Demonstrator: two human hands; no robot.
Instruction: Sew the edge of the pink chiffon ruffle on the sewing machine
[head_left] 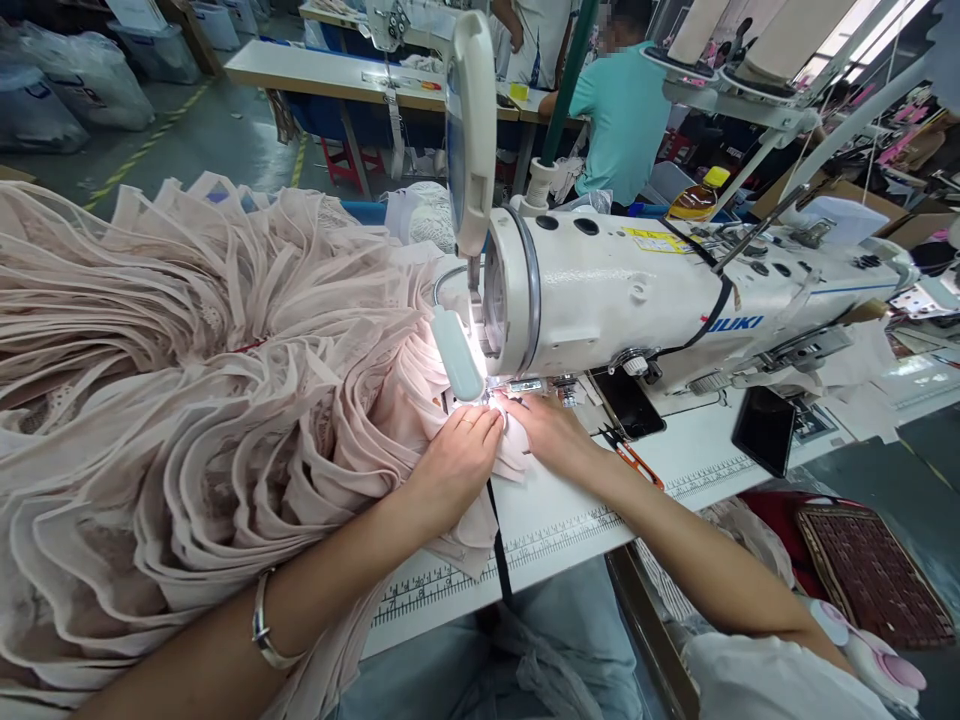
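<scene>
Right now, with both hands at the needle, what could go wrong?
1. The fingertips of the left hand and right hand press the pink fabric right beside the needle area, so a finger could be caught.
2. The heaped fabric may drag or bunch under the foot.
3. The scissors lie near the right forearm and could be knocked.

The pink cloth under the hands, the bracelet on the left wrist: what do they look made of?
The pink cloth looks like a thin, sheer woven, perhaps chiffon: matte, folding into soft layered ruffles. The bracelet on the left hand's wrist seems metal, silver-toned and polished, since it shows a bright glint; the alloy can't be told.
</scene>
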